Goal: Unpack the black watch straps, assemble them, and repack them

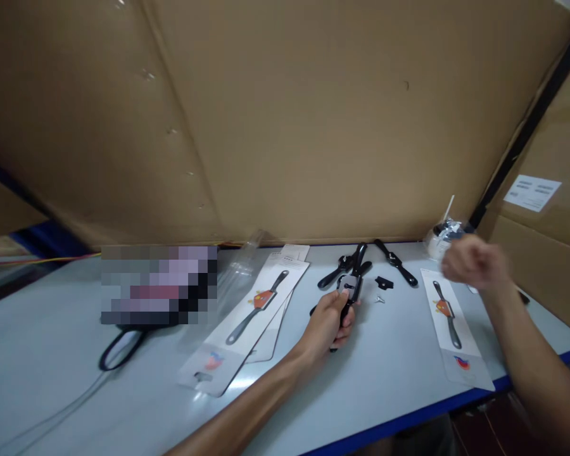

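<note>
Left hand (330, 320) grips the black tool (356, 272), which juts beyond its fingers.

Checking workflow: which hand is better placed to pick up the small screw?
Right, probably. The left hand grips the black tool; the right hand hovers apparently empty, right of the screw.

Two bare forearms, left grip (330, 323) bare, right grip (472, 263) bare — blurred

Dim, soft, motion-blurred view; edges bend; pale glare on table (52, 367).
</note>
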{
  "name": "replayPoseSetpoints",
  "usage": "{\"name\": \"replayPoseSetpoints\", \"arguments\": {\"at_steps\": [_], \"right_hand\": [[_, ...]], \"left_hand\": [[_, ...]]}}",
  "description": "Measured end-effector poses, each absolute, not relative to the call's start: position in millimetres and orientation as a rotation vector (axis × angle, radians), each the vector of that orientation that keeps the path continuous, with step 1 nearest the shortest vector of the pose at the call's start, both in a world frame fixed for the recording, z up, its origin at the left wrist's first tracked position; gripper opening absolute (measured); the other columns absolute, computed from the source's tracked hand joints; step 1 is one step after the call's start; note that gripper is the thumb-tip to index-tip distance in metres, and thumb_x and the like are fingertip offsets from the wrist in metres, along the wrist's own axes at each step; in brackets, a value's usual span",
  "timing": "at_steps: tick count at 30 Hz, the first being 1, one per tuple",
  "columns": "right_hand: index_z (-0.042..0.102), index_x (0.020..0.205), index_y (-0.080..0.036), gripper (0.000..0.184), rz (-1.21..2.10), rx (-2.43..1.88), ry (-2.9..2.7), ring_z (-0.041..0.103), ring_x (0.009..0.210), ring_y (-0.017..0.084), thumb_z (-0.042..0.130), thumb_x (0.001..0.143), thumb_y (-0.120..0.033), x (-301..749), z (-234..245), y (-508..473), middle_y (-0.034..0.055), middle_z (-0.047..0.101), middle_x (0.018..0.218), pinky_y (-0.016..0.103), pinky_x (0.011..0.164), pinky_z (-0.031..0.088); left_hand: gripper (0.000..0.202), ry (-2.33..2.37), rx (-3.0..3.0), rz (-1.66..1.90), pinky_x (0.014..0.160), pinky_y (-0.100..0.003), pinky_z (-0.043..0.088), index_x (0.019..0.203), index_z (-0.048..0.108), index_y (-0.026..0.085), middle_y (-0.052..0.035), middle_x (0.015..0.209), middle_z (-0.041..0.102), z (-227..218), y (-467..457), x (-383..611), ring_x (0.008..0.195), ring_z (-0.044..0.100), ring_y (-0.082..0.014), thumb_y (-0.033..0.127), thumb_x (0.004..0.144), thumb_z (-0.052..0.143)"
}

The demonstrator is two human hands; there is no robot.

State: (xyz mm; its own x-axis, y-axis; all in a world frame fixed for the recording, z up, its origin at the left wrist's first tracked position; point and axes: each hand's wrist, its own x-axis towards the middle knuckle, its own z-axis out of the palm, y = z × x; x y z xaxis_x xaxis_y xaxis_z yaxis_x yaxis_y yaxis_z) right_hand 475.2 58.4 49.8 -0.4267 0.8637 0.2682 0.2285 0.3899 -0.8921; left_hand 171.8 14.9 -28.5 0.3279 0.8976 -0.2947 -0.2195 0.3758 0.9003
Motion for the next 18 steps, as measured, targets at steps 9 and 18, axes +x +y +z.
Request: {"name": "replayPoseSetpoints", "arguments": {"at_steps": [9,18], "right_hand": [[0.075,0.092,-0.020,0.021,0.208,-1.787,-2.346,0.066,0.082,0.021,0.070,0.091,-0.041,411,-8,83,0.0071,0.075,0.093,0.027,0.067,0.038],[0.071,0.081,-0.017,0.015,0.573,-1.711,-2.269,0.056,0.067,0.014,0.077,0.075,-0.029,404,-22,93,-0.0021,0.066,0.070,0.024,0.061,0.033]], "left_hand": [[0.030,0.970,0.891,0.854,0.037,-0.017,0.011,0.085,0.054,0.016,0.0079,0.052,0.038,-22,12,174,0.040,0.021,-0.0046,0.035,0.104,0.039],[0.029,0.927,0.769,0.861,0.037,-0.017,0.011,0.086,0.053,0.016,0.0081,0.051,0.038,-16,13,173,0.039,0.022,-0.0044,0.029,0.105,0.036]]}}
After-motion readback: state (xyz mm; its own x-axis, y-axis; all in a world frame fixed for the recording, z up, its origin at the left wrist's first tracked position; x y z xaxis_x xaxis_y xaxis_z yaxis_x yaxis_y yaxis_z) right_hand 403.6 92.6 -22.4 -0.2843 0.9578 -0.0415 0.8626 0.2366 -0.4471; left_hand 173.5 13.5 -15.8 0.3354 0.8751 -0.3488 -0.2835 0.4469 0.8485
